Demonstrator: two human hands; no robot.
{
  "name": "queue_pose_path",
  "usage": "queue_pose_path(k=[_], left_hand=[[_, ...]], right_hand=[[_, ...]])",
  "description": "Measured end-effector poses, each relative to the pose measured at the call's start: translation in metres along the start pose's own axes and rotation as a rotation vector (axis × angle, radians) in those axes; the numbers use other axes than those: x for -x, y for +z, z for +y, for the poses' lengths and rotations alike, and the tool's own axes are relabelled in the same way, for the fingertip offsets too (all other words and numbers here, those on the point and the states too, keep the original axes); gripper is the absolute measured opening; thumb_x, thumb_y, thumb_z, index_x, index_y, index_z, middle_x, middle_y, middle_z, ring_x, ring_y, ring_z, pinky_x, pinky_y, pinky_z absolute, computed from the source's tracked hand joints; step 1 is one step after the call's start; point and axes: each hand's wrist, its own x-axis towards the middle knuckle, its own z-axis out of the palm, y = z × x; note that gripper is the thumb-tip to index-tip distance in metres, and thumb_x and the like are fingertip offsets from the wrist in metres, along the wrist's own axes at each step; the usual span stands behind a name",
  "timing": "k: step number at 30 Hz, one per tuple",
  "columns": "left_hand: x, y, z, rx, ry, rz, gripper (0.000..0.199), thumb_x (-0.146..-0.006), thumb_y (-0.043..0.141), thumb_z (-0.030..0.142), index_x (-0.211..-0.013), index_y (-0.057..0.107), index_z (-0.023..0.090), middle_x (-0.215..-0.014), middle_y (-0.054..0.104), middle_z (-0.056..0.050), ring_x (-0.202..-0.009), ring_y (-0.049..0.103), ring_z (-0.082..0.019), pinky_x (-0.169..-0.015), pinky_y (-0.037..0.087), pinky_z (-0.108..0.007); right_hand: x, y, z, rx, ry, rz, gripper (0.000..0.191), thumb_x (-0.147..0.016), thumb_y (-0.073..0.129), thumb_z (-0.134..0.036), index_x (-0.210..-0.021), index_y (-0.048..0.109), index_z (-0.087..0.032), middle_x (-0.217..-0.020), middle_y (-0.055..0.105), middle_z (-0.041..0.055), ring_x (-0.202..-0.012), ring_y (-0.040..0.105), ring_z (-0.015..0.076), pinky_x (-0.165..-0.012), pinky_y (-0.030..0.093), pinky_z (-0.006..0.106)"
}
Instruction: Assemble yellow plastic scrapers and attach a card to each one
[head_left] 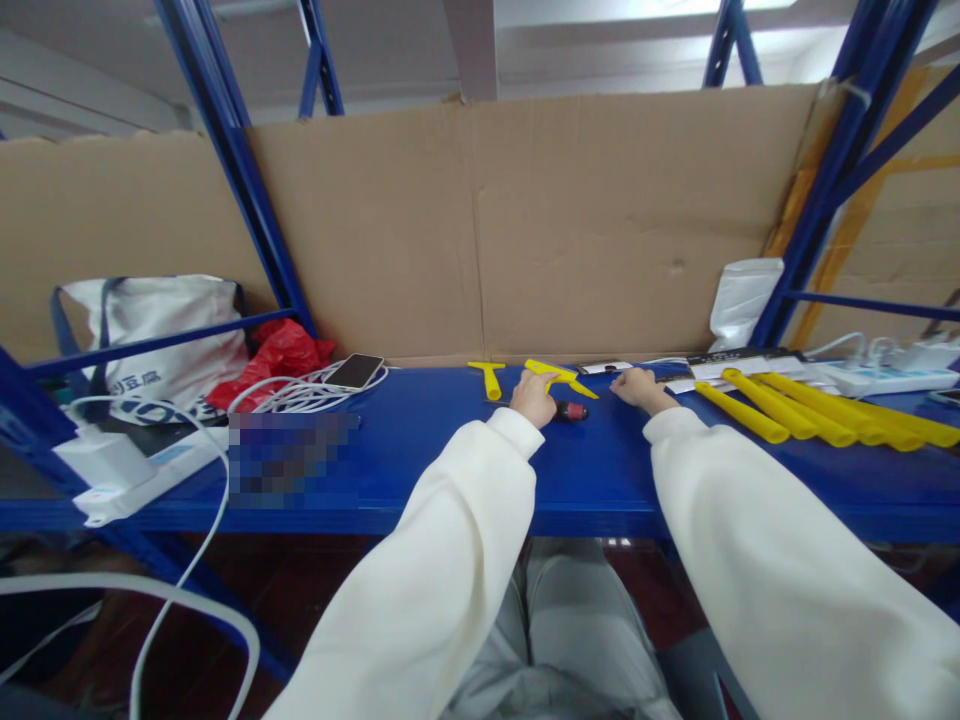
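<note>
My left hand (534,397) is closed on a yellow T-shaped plastic piece (564,376), which lies tilted just over the blue tabletop. Beneath that hand, a screwdriver (573,411) with a red and black handle rests on the table. A second yellow T-shaped piece (490,382) lies to the left, apart from both hands. My right hand (637,389) hovers at the table a little to the right, its fingers pinched together. Whatever is between those fingertips, if anything, is too small to tell.
Several yellow tubes (742,413) lie at the right, near flat black and white packs (742,365) and a power strip (862,378). At the left are a phone (356,371), white cables (292,392), a red plastic bag (277,360) and a cloth bag (165,340). Cardboard (600,230) closes the back.
</note>
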Motion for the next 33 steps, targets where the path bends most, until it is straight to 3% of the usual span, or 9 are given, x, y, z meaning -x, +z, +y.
queue_pose_path(k=[3, 6, 13, 22, 28, 33], left_hand=[[-0.001, 0.002, 0.001, -0.025, 0.02, -0.004, 0.056, -0.08, 0.057, -0.001, -0.13, 0.067, 0.02, -0.128, 0.061, -0.012, -0.123, 0.058, -0.024, -0.112, 0.042, -0.034], [0.0, 0.003, 0.003, -0.043, 0.043, -0.017, 0.057, -0.08, 0.055, -0.002, -0.132, 0.066, 0.02, -0.129, 0.06, -0.013, -0.123, 0.058, -0.025, -0.113, 0.042, -0.036], [0.005, 0.0, 0.008, -0.103, 0.099, -0.084, 0.054, -0.085, 0.053, 0.004, -0.136, 0.061, 0.02, -0.128, 0.058, -0.014, -0.12, 0.061, -0.027, -0.109, 0.045, -0.039], [0.003, 0.001, 0.007, -0.108, 0.101, -0.084, 0.052, -0.085, 0.052, 0.003, -0.134, 0.062, 0.019, -0.127, 0.058, -0.013, -0.12, 0.061, -0.026, -0.108, 0.045, -0.038], [0.003, -0.001, 0.008, -0.113, 0.096, -0.099, 0.055, -0.086, 0.051, 0.003, -0.137, 0.06, 0.021, -0.128, 0.057, -0.013, -0.121, 0.06, -0.027, -0.107, 0.046, -0.037], [0.004, -0.006, 0.009, -0.162, 0.098, -0.095, 0.057, -0.087, 0.049, 0.003, -0.139, 0.058, 0.024, -0.13, 0.054, -0.012, -0.12, 0.062, -0.026, -0.107, 0.046, -0.036]], right_hand=[[0.006, 0.001, -0.015, -0.319, -0.199, 0.056, 0.017, -0.075, 0.07, -0.019, -0.06, 0.063, -0.02, -0.074, 0.068, 0.0058, -0.092, 0.065, 0.0244, -0.091, 0.05, 0.042], [0.014, 0.005, -0.032, -0.586, -0.371, 0.076, 0.016, -0.074, 0.069, -0.02, -0.06, 0.062, -0.02, -0.067, 0.066, 0.0011, -0.074, 0.062, 0.0169, -0.079, 0.052, 0.031], [0.023, 0.016, -0.045, -0.492, -0.52, 0.035, 0.014, -0.073, 0.065, -0.017, -0.06, 0.062, -0.02, -0.073, 0.07, 0.0039, -0.078, 0.065, 0.0202, -0.083, 0.052, 0.035], [0.021, 0.016, -0.042, -0.451, -0.483, -0.016, 0.01, -0.074, 0.062, -0.019, -0.064, 0.063, -0.019, -0.077, 0.071, 0.0038, -0.083, 0.065, 0.0205, -0.086, 0.05, 0.034], [0.025, 0.019, -0.045, -0.629, -0.318, -0.05, 0.01, -0.07, 0.067, -0.02, -0.072, 0.057, -0.019, -0.074, 0.062, -0.0008, -0.071, 0.056, 0.0142, -0.076, 0.05, 0.029], [0.031, 0.012, -0.049, -0.669, -0.179, -0.06, 0.006, -0.076, 0.063, -0.018, -0.073, 0.058, -0.018, -0.077, 0.063, 0.002, -0.073, 0.057, 0.014, -0.074, 0.047, 0.027]])
